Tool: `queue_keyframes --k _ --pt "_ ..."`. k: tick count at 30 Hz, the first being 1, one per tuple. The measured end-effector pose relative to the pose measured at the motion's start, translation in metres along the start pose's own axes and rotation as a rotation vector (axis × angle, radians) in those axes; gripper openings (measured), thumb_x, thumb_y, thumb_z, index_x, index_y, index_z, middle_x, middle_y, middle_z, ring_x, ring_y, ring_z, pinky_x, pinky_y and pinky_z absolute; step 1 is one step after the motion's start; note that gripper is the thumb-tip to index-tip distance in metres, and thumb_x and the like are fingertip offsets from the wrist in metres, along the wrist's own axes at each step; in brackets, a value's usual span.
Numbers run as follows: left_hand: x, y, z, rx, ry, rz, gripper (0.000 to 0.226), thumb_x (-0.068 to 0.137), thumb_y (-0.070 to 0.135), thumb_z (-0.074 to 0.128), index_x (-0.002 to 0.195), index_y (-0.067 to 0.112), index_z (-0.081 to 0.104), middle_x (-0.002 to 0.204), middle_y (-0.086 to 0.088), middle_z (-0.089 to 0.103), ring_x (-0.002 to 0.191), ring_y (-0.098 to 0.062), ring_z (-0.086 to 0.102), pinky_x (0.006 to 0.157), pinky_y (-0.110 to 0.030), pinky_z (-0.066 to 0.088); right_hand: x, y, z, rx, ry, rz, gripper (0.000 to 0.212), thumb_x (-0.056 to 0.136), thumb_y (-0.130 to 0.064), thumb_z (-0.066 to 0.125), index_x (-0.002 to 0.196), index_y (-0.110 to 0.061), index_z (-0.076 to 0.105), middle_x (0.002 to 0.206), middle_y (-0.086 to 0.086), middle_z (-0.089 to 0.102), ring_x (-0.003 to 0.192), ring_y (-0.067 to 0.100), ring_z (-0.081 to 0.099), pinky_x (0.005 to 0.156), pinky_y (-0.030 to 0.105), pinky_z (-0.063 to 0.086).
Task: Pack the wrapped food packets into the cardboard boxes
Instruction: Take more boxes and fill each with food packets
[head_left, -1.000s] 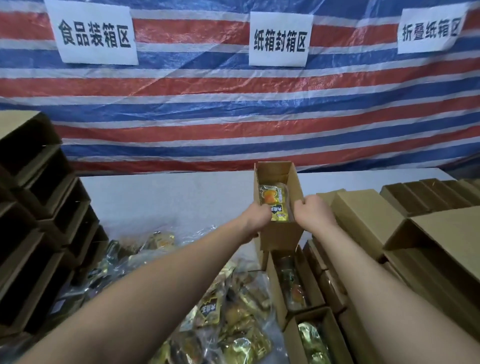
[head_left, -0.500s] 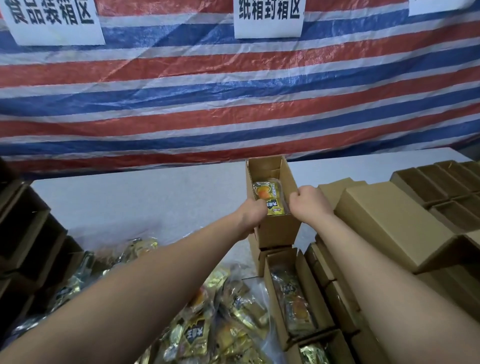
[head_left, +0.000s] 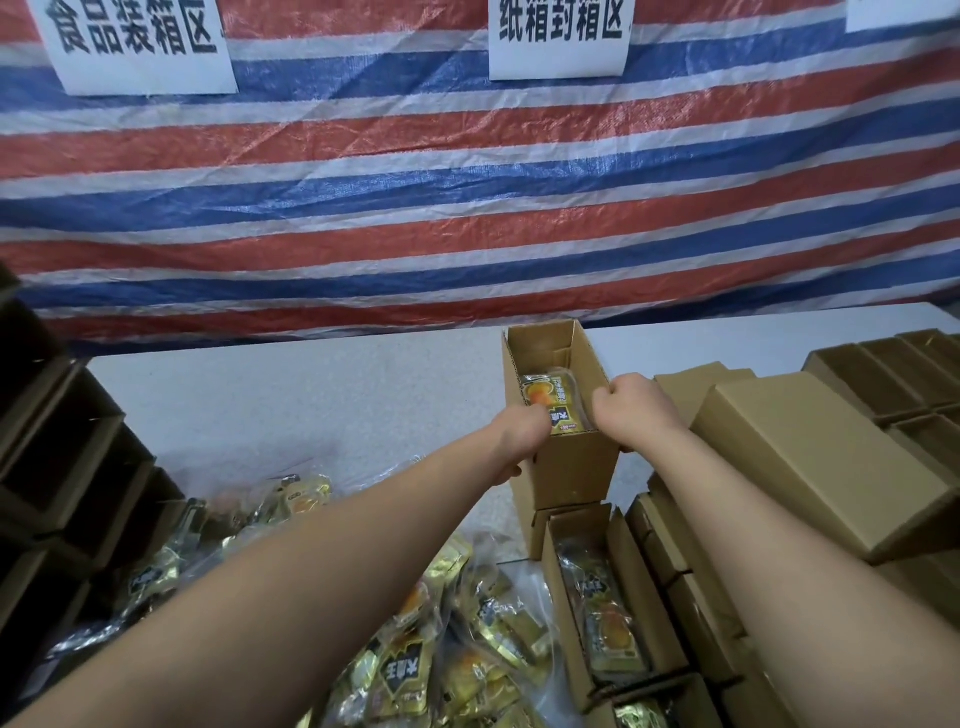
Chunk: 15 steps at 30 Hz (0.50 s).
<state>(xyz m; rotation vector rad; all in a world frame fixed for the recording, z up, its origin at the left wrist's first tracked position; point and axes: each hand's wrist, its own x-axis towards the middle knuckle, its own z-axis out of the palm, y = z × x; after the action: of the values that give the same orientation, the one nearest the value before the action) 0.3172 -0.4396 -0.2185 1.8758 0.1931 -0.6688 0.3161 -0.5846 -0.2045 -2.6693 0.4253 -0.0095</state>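
A narrow open cardboard box (head_left: 566, 467) stands on the grey table at centre, atop other boxes. Inside it lies a wrapped food packet (head_left: 550, 397) with an orange picture and yellow label. My left hand (head_left: 519, 434) grips the box's left wall near its front corner. My right hand (head_left: 631, 410) grips the right wall, fingers curled over the rim. A heap of gold wrapped packets (head_left: 415, 660) in clear plastic lies below my left arm. A second open box (head_left: 571, 597) with a packet (head_left: 610, 629) inside sits just nearer to me.
Empty open boxes (head_left: 67, 467) are stacked on their sides at the left. Closed and open boxes (head_left: 810, 457) crowd the right side. Bare grey table (head_left: 291, 400) stretches behind the packets up to a striped tarp wall (head_left: 467, 208) with paper signs.
The view has tilted slightly; both hands keep their grip on the box walls, and the box with its packet stays in about the same place.
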Motion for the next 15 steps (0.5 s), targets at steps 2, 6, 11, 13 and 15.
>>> queue_keyframes --k 2,6,11,13,15 --pt "-0.002 0.001 -0.001 0.002 0.003 0.001 0.063 0.105 0.053 0.030 0.148 0.008 0.037 0.147 -0.013 0.047 0.132 -0.033 0.046 0.106 -0.045 0.039 0.001 0.001 -0.001 0.017 -0.036 0.010 0.027 0.098 -0.029 0.042 0.082 -0.012 0.053 0.076 0.005 0.054 0.069 0.021 0.056 0.054 0.026 0.040" --pt "-0.006 -0.001 -0.004 -0.019 0.015 0.006 0.067 0.102 0.056 0.032 0.151 0.011 0.029 0.151 -0.012 0.042 0.136 -0.035 0.042 0.108 -0.048 0.037 0.001 0.001 -0.002 -0.010 -0.050 0.007 0.030 0.096 -0.040 0.042 0.097 -0.012 0.054 0.076 0.001 0.050 0.071 0.020 0.054 0.052 0.025 0.035" --pt "-0.010 -0.003 -0.007 -0.047 -0.001 0.015 0.074 0.099 0.062 0.035 0.154 0.013 0.026 0.155 -0.011 0.039 0.138 -0.037 0.040 0.111 -0.051 0.036 0.002 0.001 -0.003 -0.005 -0.034 0.011 0.040 0.098 -0.050 0.040 0.106 -0.014 0.055 0.090 0.003 0.060 0.079 0.018 0.058 0.052 0.026 0.036" --pt "-0.015 -0.004 -0.013 -0.056 -0.007 0.020 0.079 0.097 0.065 0.033 0.154 0.012 0.025 0.156 -0.012 0.036 0.139 -0.037 0.039 0.111 -0.051 0.036 0.000 -0.003 -0.005 -0.013 -0.023 0.009 0.038 0.099 -0.050 0.040 0.103 -0.014 0.054 0.086 0.000 0.060 0.075 0.015 0.057 0.052 0.025 0.037" --pt "-0.021 -0.004 -0.021 -0.033 0.014 0.022 0.083 0.096 0.068 0.029 0.156 0.011 0.022 0.158 -0.013 0.033 0.138 -0.036 0.040 0.111 -0.050 0.037 -0.003 -0.006 -0.010 -0.031 0.022 0.006 0.040 0.099 -0.048 0.041 0.104 -0.012 0.057 0.082 -0.001 0.058 0.070 0.013 0.055 0.050 0.025 0.035"
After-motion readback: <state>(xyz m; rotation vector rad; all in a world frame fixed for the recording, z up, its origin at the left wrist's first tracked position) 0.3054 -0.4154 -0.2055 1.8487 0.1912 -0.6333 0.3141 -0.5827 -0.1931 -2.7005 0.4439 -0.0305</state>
